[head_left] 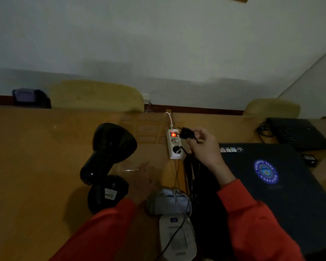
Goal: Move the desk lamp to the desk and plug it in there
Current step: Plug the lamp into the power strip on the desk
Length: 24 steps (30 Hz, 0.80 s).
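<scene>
The left hand (144,182) is smeared by motion blur, so I can't make out its fingers. The laptop (282,194) runs off the right edge of the frame. The white device (177,240) at bottom centre is cut by the lower edge. The lamp base's label (110,194) is too small to read.

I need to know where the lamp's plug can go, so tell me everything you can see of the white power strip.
The white power strip looks like plastic and lies flat on the wooden desk, running away from the person. Its red switch, at the far end, glows. Two round sockets follow: the middle one is free, the nearest holds a black plug. A white cable leaves the far end. The right hand holds the lamp's plug just right of the switch.
</scene>
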Tool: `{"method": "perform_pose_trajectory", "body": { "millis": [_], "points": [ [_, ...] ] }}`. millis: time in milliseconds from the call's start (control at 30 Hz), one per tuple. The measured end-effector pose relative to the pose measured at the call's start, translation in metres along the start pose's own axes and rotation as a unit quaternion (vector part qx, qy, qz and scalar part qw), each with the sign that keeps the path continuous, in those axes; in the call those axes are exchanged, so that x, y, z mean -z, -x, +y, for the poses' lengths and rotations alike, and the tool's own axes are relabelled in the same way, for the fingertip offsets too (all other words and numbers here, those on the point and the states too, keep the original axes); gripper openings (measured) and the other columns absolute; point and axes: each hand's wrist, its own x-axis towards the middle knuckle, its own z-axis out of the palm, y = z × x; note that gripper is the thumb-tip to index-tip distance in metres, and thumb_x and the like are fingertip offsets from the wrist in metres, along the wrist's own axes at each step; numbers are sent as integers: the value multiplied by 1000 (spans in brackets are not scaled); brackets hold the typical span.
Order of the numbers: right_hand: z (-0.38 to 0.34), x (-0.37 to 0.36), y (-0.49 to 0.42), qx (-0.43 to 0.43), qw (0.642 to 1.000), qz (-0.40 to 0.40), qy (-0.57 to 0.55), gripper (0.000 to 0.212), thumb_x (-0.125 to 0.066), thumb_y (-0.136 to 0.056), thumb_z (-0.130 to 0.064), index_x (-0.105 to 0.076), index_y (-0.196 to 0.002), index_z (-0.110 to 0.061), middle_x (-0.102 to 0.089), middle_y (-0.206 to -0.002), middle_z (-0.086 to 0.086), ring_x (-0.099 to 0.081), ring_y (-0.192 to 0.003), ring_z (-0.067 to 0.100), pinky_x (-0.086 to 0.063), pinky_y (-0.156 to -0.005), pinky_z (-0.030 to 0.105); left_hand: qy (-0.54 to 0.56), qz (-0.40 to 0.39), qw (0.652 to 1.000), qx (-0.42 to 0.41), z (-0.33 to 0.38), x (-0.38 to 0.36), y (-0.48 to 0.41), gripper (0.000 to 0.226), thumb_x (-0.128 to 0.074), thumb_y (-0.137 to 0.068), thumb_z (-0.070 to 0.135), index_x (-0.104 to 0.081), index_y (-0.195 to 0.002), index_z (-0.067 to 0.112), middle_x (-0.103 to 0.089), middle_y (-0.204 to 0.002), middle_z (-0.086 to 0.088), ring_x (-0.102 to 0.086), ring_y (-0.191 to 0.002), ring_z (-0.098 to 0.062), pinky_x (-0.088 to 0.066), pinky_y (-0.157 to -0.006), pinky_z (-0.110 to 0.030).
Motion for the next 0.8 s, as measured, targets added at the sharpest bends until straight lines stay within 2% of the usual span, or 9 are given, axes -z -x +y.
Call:
{"method": "perform_pose_trajectory", "body": {
  "millis": [67,233,367,433,567,667,800],
  "points": [
    [4,2,-22,2,997,-15,71,25,-61,-87,-8,-58,-108,-20,-58,-93,1,-63,-62,16,-54,-56,28,-18,-14,1000,14,-2,-12,-13,49,-43,-96,24,-33,-143,14,-21,-158,-9,-33,-138,-26,-30,-110,-37],
    [26,-5,-73,-6,974,-45,223,29,-65,-84,-10,-64,-113,-12,-60,-102,1,-63,-86,20,-54,-72,33,-66,-43,996,30,-6,-37,-39,52,-38,-97,26,-23,-146,13,-15,-159,-13,-12,-146,-31,-14,-119,-44],
    [50,-13,-109,-25,931,-87,355,23,-68,-81,-13,-67,-103,-8,-69,-101,10,-61,-82,17,-46,-62,23,-48,-57,997,26,-21,-53,-41,55,-39,-97,26,-21,-147,10,-12,-159,-15,-6,-147,-33,-8,-120,-46],
    [59,-17,-120,-26,919,-96,382,22,-71,-79,-15,-67,-100,-6,-69,-98,12,-56,-77,15,-43,-62,24,-50,-60,997,15,-27,-57,-39,58,-38,-97,31,-18,-148,10,-10,-159,-16,-5,-147,-34,-4,-120,-44],
    [72,-29,-136,-25,905,-112,409,23,-77,-73,-19,-67,-90,-6,-69,-94,13,-55,-75,17,-41,-63,27,-76,-48,996,-2,-28,-51,-34,68,-19,-87,45,-34,-143,9,-27,-154,-19,-22,-143,-37,-17,-118,-50],
    [81,-38,-143,-23,895,-119,430,26,-78,-72,-20,-67,-90,-5,-69,-97,13,-59,-79,20,-40,-64,27,-72,-34,997,-2,-25,-47,-34,63,-31,-82,40,-50,-132,7,-47,-142,-22,-44,-131,-41,-36,-106,-56],
    [89,-45,-147,-28,894,-115,432,30,-77,-73,-20,-65,-96,-5,-68,-98,14,-63,-90,26,-41,-65,28,-63,-23,998,-5,-26,-47,-32,62,-36,-79,39,-53,-130,7,-49,-140,-22,-46,-129,-41,-39,-103,-56]
  ]
}}
